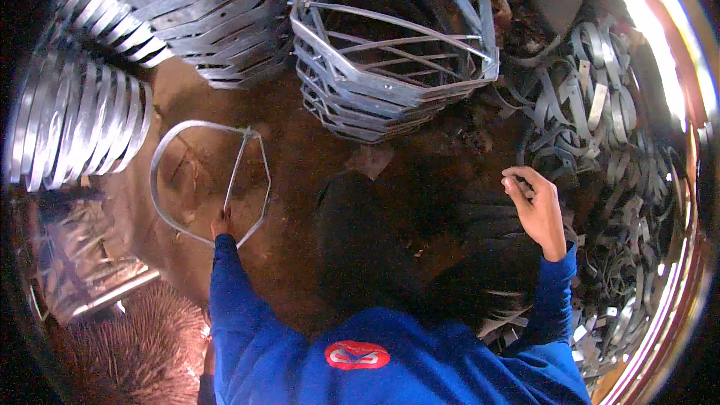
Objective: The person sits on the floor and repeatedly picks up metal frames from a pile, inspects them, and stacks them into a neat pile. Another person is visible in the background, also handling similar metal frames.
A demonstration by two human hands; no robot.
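Observation:
Out to the left, my left hand [220, 223] is closed on a flat metal band frame [155, 167], gripping its lower edge. The frame is rounded on one side and angular on the other, with a thin straight bar [238, 161] across it. My right hand [541, 211] is raised at the right, apart from the frame. Its fingers are curled, and the thumb and index fingertips come close together. Whatever lies between them, if anything, is too small to make out.
A stack of similar metal frames [390, 90] stands ahead. Bent metal bands [225, 22] are piled far left, curved bands [82, 120] at left. Loose metal strips [592, 105] heap along the right. A bundle of thin rods [135, 345] lies lower left.

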